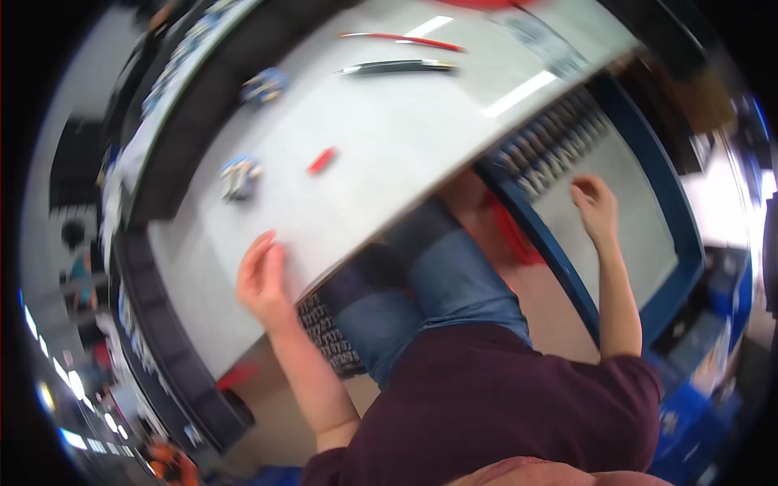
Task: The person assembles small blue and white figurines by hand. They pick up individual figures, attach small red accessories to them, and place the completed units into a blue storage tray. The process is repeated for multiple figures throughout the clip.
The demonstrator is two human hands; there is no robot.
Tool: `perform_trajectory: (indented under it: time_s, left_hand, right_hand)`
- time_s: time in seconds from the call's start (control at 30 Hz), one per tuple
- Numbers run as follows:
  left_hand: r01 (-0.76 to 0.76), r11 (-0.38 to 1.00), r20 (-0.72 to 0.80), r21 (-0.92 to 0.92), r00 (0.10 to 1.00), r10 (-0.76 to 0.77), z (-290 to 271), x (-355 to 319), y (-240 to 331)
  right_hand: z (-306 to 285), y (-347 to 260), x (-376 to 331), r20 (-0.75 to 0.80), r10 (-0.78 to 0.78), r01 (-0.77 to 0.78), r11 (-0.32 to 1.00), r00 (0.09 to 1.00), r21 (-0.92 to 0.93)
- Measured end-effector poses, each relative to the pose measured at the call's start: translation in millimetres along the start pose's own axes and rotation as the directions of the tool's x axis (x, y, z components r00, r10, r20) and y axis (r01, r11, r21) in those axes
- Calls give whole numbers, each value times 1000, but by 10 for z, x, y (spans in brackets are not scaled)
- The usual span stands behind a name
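Note:
My left hand [263, 279] hovers over the front edge of the white worktable [356, 178], fingers loosely bent and a little apart, with nothing seen in them. On the table beyond it lie a small red block-shaped piece [322, 160] and a blurred cluster of white and blue parts [240, 177]. To the right, my right hand [596, 209] is above a blue-framed tray [559, 263], its fingers curled with a gap to the thumb; no object shows in it. Nearest to it are rows of small metallic parts [551, 146] along the tray's far end. Motion blurs the details.
A second blue and white cluster [266, 85] sits farther back. A red pen-like tool [417, 40] and a black one [397, 67] lie at the far side. Dark bins [182, 121] edge the table's left. A red container [519, 231] stands below, between table and tray.

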State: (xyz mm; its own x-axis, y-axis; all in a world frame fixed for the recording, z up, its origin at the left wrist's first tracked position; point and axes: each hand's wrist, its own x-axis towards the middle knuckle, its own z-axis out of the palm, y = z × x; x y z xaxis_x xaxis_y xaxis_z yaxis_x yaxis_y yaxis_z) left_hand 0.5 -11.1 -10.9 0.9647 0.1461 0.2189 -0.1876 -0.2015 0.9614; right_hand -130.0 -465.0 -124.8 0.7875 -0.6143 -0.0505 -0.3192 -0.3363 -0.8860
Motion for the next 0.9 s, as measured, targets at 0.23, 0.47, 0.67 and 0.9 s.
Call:
perform_trajectory:
  time_s: [0.23,0.47,0.67,0.9]
  left_hand:
    - [1,977,71,-212,997,14,-34,27,42]
    - [-15,978,116,-210,992,40,-71,4,29]
    - [0,975,155,-221,987,35,-91,27,-39]
    - [-41,981,160,-192,984,73,-80,40,1]
  right_hand:
    - [851,-1636,-87,67,-440,367,815,895,449]
    - [2157,-3010,-434,527,-766,714,596,369,366]
    - [3095,-3347,-287,367,-886,926,352,283,135]
    - [3331,-3324,700,357,-832,900,347,425,-263]
